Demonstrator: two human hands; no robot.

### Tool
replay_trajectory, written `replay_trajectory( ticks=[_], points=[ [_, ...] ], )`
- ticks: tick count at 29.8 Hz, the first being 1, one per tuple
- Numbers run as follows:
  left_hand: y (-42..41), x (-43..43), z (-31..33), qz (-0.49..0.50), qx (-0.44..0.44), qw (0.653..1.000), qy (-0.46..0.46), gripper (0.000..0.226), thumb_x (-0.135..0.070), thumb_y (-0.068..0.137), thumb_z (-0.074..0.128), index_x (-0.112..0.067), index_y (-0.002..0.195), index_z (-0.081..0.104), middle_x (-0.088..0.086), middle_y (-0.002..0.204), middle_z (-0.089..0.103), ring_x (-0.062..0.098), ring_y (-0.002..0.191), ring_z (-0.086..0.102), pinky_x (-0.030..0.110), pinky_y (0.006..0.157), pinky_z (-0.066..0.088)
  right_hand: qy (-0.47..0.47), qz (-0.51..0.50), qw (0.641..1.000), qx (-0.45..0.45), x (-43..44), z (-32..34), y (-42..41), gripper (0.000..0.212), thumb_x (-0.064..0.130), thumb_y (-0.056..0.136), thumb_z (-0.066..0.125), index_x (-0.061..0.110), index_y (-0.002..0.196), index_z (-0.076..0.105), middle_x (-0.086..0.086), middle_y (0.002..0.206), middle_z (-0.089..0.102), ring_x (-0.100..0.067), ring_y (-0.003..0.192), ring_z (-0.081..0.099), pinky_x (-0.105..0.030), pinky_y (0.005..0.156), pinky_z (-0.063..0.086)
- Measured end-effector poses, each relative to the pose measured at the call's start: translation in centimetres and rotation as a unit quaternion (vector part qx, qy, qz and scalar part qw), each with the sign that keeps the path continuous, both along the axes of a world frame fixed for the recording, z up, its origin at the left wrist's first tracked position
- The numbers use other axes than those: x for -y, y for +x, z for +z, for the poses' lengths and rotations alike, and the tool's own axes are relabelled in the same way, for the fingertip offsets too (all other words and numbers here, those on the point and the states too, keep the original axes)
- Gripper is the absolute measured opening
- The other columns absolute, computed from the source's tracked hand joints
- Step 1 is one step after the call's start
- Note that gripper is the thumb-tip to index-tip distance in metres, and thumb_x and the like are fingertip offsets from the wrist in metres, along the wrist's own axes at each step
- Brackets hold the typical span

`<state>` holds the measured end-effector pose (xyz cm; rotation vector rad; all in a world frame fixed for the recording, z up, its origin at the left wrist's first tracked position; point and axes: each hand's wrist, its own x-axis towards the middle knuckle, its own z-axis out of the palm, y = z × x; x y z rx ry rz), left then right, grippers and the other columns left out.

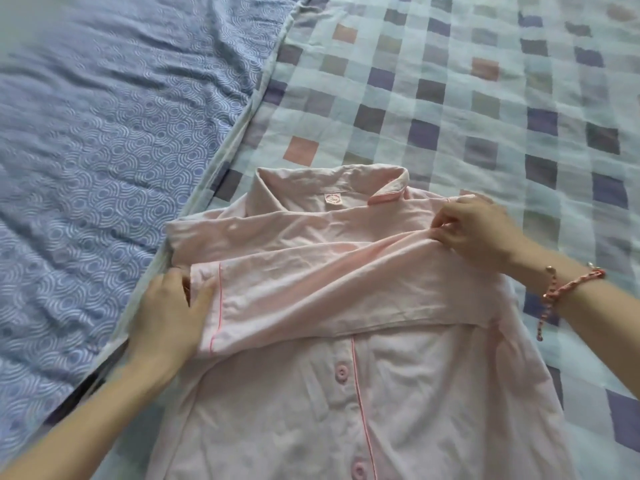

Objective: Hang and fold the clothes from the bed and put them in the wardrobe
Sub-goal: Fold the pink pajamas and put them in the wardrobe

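Plenty of bare blue swirl-patterned sheet (104,133) off past the left hand, running out of frame. Seam (239,123) where it met the checked quilt (485,98) passed just by that hand's knuckles. Left hand (169,317) clamped on the cuff edge of the sleeve (311,282), thumb on top, fingers tucked under. One pink pajama shirt (277,410) lay flat between the hands, front up, collar (332,185) on the far side, hem cut off by the near edge of frame. Sleeve folded straight across the chest from one hand to the other. Two pink buttons (341,373) visible below it, no more. Right hand (474,233) pinched a fold of fabric at the shoulder, fingertips closed. One braided red bracelet (568,289) on that wrist. Open quilt beyond and right of it, lots of room.
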<state>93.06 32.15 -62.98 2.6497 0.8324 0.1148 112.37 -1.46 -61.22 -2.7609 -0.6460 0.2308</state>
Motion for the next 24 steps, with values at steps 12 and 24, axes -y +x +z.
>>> replay_trajectory(
  ticks=[12, 24],
  points=[
    [-0.3, -0.5, 6.7, 0.194, 0.161, 0.778, -0.575, 0.018, -0.022, 0.091, 0.054, -0.013, 0.08, 0.064, -0.001, 0.063, 0.066, 0.007, 0.052, 0.059, 0.02, 0.048, 0.049, 0.109, -0.137, 0.984, -0.039, -1.0, 3.4, -1.6, 0.006, 0.011, 0.084, 0.066, 0.007, 0.083, 0.07, -0.006, 0.077, 0.06, -0.02, 0.078, 0.052, -0.028, 0.066, 0.033],
    [1.1, 1.7, 2.7, 0.12, 0.072, 0.961, -0.239, 0.03, -0.029, 0.091, 0.058, -0.001, 0.08, 0.059, 0.019, 0.079, 0.063, 0.036, 0.086, 0.062, 0.032, 0.064, 0.04, -0.032, -0.124, 0.992, 0.018, -4.8, -1.6, -6.2, 0.057, 0.043, 0.096, 0.028, 0.013, 0.144, 0.03, -0.018, 0.153, 0.022, -0.028, 0.142, 0.019, -0.04, 0.114, 0.014]
  ],
)
